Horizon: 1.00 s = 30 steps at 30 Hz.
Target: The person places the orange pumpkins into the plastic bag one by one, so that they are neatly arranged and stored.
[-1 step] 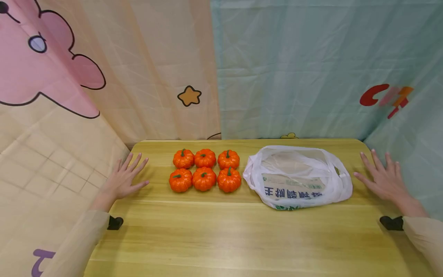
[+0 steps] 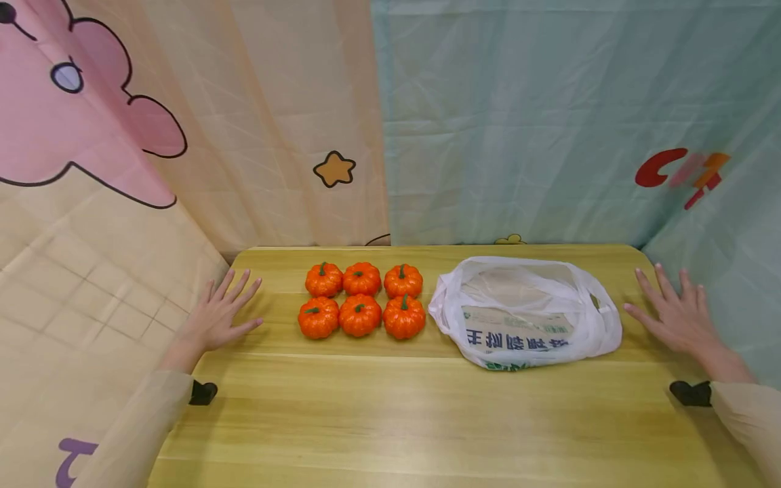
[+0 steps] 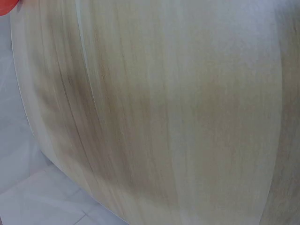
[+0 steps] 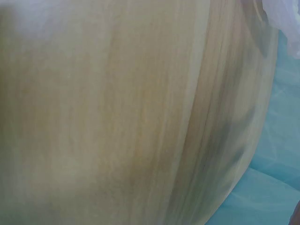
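Several small orange pumpkins (image 2: 361,315) with green stems stand in two rows on the table, left of its middle. To their right lies a thin white plastic bag (image 2: 450,308), its mouth spread wide and dark printed characters showing on it. At the left edge, my left hand (image 2: 219,316) has its fingers spread, apart from the pumpkins. Beyond the bag, at the right edge, my right hand (image 2: 678,316) is spread too and holds nothing. A sliver of orange pumpkin (image 3: 6,5) enters the left wrist view; a corner of the bag (image 4: 284,16) enters the right.
The wooden table (image 2: 390,413) has rounded far corners. Printed curtains (image 2: 537,122) hang behind it and along both sides, close to the hands. Black wrist mounts (image 2: 204,392) stick out by each sleeve. Hand shadows fall on the wood in both wrist views.
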{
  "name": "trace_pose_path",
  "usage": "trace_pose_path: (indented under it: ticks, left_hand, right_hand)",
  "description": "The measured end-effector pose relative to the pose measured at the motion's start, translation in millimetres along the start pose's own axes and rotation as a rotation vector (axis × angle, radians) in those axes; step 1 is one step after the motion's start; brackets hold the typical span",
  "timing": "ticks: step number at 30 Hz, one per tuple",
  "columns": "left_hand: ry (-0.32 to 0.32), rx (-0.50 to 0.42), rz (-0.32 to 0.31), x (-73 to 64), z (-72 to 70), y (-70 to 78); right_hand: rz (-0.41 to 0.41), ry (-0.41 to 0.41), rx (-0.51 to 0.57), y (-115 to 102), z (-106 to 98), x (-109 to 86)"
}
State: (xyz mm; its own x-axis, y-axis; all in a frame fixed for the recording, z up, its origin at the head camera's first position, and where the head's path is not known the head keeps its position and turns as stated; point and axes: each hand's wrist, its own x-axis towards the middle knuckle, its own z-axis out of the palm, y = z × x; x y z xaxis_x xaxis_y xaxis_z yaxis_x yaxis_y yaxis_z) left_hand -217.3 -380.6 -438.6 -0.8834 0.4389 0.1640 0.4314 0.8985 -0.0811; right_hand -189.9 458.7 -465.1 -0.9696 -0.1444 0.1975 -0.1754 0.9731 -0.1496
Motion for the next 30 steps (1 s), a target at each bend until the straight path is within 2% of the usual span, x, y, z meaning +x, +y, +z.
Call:
trace_pose_path:
  ticks: [11,18,21,25,30]
  left_hand:
    - [0.015,0.005,0.015,-3.5,-3.2,1.7]
    - [-0.022,0.001,-0.019,-5.2,-3.8,6.6]
    - [-0.007,-0.002,-0.029,-4.3,-2.9,11.7]
    - [0.066,-0.091,-0.028,-0.9,1.0,20.4]
    - [0.134,-0.213,-0.015,4.3,6.0,34.4]
  right_hand:
    - [-0.014,0.004,-0.02,-0.6,-0.1,1.4]
    - [-0.042,0.017,-0.016,-3.5,4.0,0.0]
    - [-0.05,0.041,0.003,-6.8,4.4,-1.8]
    - [-0.043,0.066,0.108,-14.5,5.7,-3.7]
    - [-0.04,0.088,0.32,-24.9,11.1,-5.2]
